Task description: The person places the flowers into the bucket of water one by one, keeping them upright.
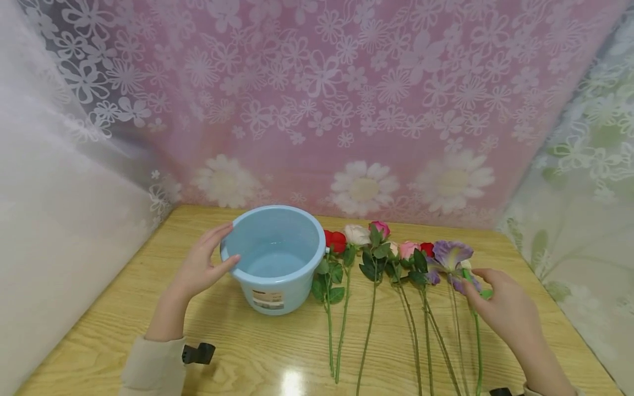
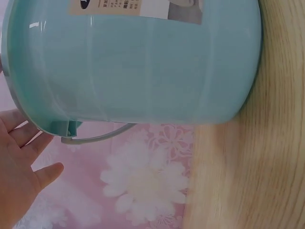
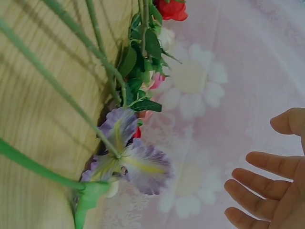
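A light blue plastic bucket (image 1: pixel 299 289) stands upright on the table, its inside bare and a label on its front. My left hand (image 1: pixel 198 269) is at its left rim, thumb and fingers spread; in the left wrist view the fingers lie right by the rim, near the handle (image 2: pixel 102 136). At the far right, my right hand (image 1: pixel 510 308) hovers beside a flower with a bright green stem (image 1: pixel 478 341) and a small pale head. The right wrist view shows its fingers (image 3: pixel 267 183) spread, with nothing between them. A purple iris (image 1: pixel 452 254) lies just left of that flower.
Between bucket and iris lies a row of artificial roses, heads to the back: a red rose (image 1: pixel 335 241), a white rose (image 1: pixel 356 235), a bright pink rose (image 1: pixel 380 227), a pale pink rose (image 1: pixel 409 249). Their stems point toward me. A pink floral curtain (image 1: pixel 322 110) hangs behind the wooden table (image 1: pixel 223 352).
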The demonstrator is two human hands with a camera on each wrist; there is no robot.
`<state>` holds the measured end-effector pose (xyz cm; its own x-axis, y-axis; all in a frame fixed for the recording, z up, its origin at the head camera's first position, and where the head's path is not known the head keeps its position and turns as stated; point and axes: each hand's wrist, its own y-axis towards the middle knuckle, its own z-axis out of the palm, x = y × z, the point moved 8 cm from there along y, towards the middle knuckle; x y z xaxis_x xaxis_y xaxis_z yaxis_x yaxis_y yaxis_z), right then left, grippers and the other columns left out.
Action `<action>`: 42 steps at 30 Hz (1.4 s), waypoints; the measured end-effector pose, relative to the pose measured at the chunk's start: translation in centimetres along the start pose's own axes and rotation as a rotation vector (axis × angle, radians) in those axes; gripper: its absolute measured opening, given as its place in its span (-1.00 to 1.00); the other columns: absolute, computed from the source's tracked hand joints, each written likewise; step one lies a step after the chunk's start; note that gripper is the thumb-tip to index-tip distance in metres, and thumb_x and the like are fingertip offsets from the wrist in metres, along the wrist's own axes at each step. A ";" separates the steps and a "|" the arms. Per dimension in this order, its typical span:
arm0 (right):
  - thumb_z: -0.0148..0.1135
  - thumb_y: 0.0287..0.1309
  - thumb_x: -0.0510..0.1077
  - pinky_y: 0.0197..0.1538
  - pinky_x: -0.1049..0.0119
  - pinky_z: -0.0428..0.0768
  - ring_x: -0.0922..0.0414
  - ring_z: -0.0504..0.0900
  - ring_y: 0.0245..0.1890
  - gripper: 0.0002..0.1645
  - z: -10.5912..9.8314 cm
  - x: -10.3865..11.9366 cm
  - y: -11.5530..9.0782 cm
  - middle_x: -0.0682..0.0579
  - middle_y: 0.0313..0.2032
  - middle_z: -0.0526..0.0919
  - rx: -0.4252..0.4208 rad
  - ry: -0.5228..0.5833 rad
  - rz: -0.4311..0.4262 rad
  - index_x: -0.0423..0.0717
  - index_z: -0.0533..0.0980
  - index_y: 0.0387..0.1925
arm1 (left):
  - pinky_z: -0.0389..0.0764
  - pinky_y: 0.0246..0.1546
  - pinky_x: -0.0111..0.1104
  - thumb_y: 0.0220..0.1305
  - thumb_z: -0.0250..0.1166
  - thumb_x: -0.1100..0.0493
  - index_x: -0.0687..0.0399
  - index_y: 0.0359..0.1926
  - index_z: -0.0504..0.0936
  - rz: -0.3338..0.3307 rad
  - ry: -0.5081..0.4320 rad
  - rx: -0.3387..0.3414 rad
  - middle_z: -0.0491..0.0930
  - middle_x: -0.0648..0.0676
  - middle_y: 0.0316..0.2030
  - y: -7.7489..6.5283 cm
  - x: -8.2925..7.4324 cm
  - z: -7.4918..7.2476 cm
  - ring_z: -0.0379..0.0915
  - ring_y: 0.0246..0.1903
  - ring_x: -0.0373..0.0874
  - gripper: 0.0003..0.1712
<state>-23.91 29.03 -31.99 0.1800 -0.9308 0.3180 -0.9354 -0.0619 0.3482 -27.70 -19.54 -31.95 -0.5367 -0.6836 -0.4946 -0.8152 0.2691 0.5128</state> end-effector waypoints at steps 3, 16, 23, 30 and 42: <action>0.06 0.14 0.07 -0.52 0.03 0.49 0.15 0.48 -0.67 -0.44 0.1 -0.3 -0.1 -0.41 -0.15 0.47 0.007 0.021 -0.005 -0.38 0.44 -0.09 | 0.16 0.05 0.12 0.04 0.27 0.09 0.34 0.21 0.22 -0.016 -0.001 0.010 0.20 0.28 0.18 -0.1 0.2 0.1 0.08 0.15 0.19 -0.24; 0.06 0.16 0.01 -0.30 -0.09 0.49 -0.24 0.50 -0.25 -0.48 1.5 -2.9 -0.2 -0.36 -0.22 0.54 0.051 0.143 0.028 -0.40 0.43 -0.08 | 0.09 0.08 0.15 0.04 0.25 0.04 0.35 0.28 0.08 -0.069 -0.001 0.100 0.01 0.27 0.27 -0.4 0.8 1.0 -0.07 0.21 0.23 -0.13; 0.07 0.16 0.00 -0.29 0.01 0.53 -0.22 0.52 -0.24 -0.46 2.7 -4.1 -0.3 -0.34 -0.21 0.54 0.112 0.194 0.043 -0.44 0.41 -0.07 | 0.08 0.08 0.14 0.02 0.28 0.04 0.38 0.26 0.09 -0.085 -0.003 0.105 0.00 0.27 0.28 -0.5 0.8 1.0 -0.10 0.22 0.23 -0.11; 0.06 0.16 0.02 -0.31 0.01 0.53 -0.23 0.51 -0.21 -0.41 4.2 -6.0 -0.7 -0.37 -0.17 0.51 0.206 0.237 0.108 -0.48 0.38 -0.05 | 0.09 0.08 0.14 0.01 0.27 -0.08 0.37 0.28 0.06 -0.102 0.014 0.121 -0.02 0.26 0.29 -0.5 0.8 1.2 -0.11 0.23 0.23 -0.04; 0.11 0.11 0.05 -0.36 0.04 0.54 -0.17 0.54 -0.31 -0.36 5.9 -8.6 -1.6 -0.29 -0.31 0.57 0.327 0.142 0.143 -0.55 0.41 -0.15 | 0.12 0.07 0.14 -0.05 0.31 -0.09 0.35 0.28 0.05 -0.119 0.031 0.107 -0.02 0.25 0.29 -0.5 0.9 1.3 -0.09 0.22 0.23 0.01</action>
<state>-25.76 35.04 -40.55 0.0596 -0.8807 0.4698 -0.9977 -0.0679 -0.0008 -28.05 -19.39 -33.58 -0.4297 -0.7349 -0.5246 -0.8919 0.2547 0.3737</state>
